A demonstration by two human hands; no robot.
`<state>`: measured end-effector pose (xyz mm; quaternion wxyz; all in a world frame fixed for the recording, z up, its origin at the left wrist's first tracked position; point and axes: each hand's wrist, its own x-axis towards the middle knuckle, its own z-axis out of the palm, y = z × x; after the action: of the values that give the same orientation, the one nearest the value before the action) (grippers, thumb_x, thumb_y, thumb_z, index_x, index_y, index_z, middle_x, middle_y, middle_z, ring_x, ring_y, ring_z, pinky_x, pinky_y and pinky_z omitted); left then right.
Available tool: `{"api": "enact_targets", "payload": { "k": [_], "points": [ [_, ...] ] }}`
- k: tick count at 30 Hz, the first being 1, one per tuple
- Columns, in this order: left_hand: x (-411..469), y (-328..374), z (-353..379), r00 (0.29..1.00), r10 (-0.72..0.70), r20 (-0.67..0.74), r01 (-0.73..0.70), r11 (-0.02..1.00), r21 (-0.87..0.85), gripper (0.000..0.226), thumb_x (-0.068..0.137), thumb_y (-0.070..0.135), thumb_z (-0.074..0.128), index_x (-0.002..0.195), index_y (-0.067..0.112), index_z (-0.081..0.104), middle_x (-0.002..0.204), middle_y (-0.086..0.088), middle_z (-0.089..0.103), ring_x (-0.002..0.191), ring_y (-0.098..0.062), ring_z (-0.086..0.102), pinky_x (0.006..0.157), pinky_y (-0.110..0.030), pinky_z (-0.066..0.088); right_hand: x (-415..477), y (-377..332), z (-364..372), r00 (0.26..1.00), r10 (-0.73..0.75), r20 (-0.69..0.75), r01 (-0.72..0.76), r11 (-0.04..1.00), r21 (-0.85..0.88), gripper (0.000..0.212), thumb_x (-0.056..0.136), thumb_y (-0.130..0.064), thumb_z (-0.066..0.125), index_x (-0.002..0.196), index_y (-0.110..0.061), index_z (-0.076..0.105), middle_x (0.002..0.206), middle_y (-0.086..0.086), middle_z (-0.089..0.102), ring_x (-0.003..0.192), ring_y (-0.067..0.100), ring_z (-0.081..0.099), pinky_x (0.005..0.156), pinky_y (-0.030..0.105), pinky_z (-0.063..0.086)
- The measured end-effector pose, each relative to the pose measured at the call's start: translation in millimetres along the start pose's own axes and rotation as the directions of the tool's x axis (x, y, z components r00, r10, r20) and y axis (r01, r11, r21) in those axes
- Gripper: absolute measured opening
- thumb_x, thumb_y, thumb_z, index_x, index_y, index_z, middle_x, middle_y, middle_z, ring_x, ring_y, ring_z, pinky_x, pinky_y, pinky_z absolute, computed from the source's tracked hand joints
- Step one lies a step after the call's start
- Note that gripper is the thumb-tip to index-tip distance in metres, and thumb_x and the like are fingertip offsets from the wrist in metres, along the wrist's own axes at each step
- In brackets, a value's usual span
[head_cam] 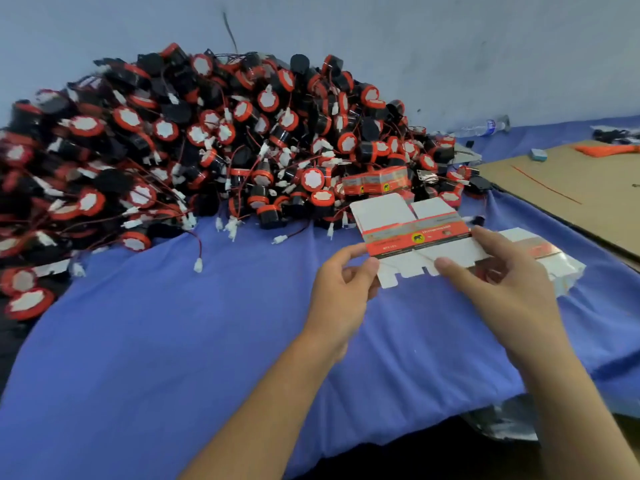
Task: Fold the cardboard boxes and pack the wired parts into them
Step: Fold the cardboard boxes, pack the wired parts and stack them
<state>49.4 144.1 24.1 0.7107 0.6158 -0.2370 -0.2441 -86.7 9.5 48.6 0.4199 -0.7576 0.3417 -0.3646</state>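
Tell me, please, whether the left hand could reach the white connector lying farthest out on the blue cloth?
Probably yes: only bare blue cloth lies between the left hand and the white connector. But that hand is pinching the flat box, so it would have to let go first.

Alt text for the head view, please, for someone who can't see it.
Left hand and right hand hold a flat, unfolded orange-and-white cardboard box over a blue cloth. Behind it lies a big pile of black-and-red wired parts.
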Motion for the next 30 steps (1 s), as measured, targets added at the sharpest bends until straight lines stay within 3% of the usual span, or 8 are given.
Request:
{"api": "enact_targets", "payload": {
  "k": [2,5,8,10,15,19,23,30],
  "points": [
    [-17,2,-38,0.997,0.065,-0.051,-0.061,0.994,0.091,0.035,0.106,0.017,0.056,0.131,0.04,0.062,0.072,0.001,0.069,0.068,-0.005,0.057,0.075,-0.022,0.055,-10,-8,28,0.997,-0.025,0.074,0.022,0.999,0.033,0.075,0.076,-0.039,0.088,0.142,-0.041,0.054,0.115,-0.02,0.063,0.105,0.008,0.06,0.089,0.028,0.048],
    [-46,7,-92,0.983,0.135,-0.124,-0.101,0.964,0.244,0.049,0.107,0.019,0.054,0.117,0.066,0.061,0.068,0.006,0.059,0.068,-0.009,0.048,0.064,-0.021,0.047,-31,-23,76,0.961,-0.124,0.246,0.109,0.991,0.073,0.063,0.073,-0.037,0.091,0.118,-0.065,0.057,0.116,-0.031,0.06,0.11,-0.004,0.058,0.086,0.019,0.045],
    [-75,11,-139,0.952,0.19,-0.238,-0.096,0.929,0.357,0.038,0.104,0.021,0.06,0.124,0.052,0.065,0.069,0.018,0.061,0.066,-0.003,0.052,0.065,-0.018,0.048,-58,-37,124,0.923,-0.171,0.345,0.139,0.983,0.117,0.057,0.071,-0.037,0.09,0.114,-0.057,0.06,0.115,-0.025,0.061,0.107,-0.011,0.055,0.08,0.013,0.042],
    [-94,12,-165,0.931,0.208,-0.3,-0.059,0.897,0.438,0.029,0.096,0.03,0.071,0.118,0.048,0.069,0.088,0.018,0.069,0.079,0.001,0.062,0.076,-0.017,0.051,-77,-44,152,0.902,-0.207,0.379,0.171,0.977,0.126,0.051,0.071,-0.038,0.089,0.111,-0.051,0.061,0.109,-0.023,0.063,0.103,-0.007,0.057,0.078,0.013,0.042],
    [-127,1,-206,0.905,0.217,-0.366,0.035,0.819,0.573,0.054,0.07,0.047,0.089,0.114,0.059,0.059,0.109,0.022,0.055,0.106,0.008,0.051,0.081,-0.009,0.044,-118,-47,199,0.888,-0.213,0.409,0.189,0.977,0.099,0.055,0.07,-0.042,0.087,0.118,-0.04,0.06,0.11,-0.02,0.06,0.103,-0.007,0.055,0.076,0.01,0.041],
    [-139,-22,-229,0.902,0.242,-0.359,0.144,0.614,0.776,0.061,0.066,0.07,0.071,0.123,0.056,0.054,0.117,0.034,0.041,0.122,-0.004,0.033,0.093,-0.009,0.032,-143,-36,221,0.885,-0.182,0.428,0.185,0.982,0.035,0.058,0.069,-0.042,0.086,0.12,-0.036,0.058,0.113,-0.017,0.056,0.108,-0.006,0.05,0.083,0.015,0.045],
    [-150,-55,-242,0.915,0.15,-0.375,0.318,0.303,0.898,0.077,0.078,0.085,0.049,0.143,0.043,0.045,0.147,0.012,0.036,0.138,-0.015,0.024,0.11,-0.035,0.026,-163,-16,233,0.883,-0.177,0.435,0.298,0.927,-0.229,0.058,0.072,-0.052,0.083,0.117,-0.019,0.063,0.117,-0.005,0.058,0.117,0.017,0.049,0.103,0.035,0.042],
    [-149,-71,-248,0.898,0.282,-0.339,0.262,0.279,0.924,0.082,0.077,0.093,0.034,0.138,0.042,0.053,0.141,0.016,0.046,0.134,-0.013,0.033,0.105,-0.034,0.03,-165,-14,229,0.899,-0.21,0.384,0.263,0.961,-0.091,0.052,0.072,-0.049,0.082,0.113,-0.028,0.057,0.112,-0.017,0.055,0.111,0.003,0.042,0.101,0.032,0.043]
  ]
}}
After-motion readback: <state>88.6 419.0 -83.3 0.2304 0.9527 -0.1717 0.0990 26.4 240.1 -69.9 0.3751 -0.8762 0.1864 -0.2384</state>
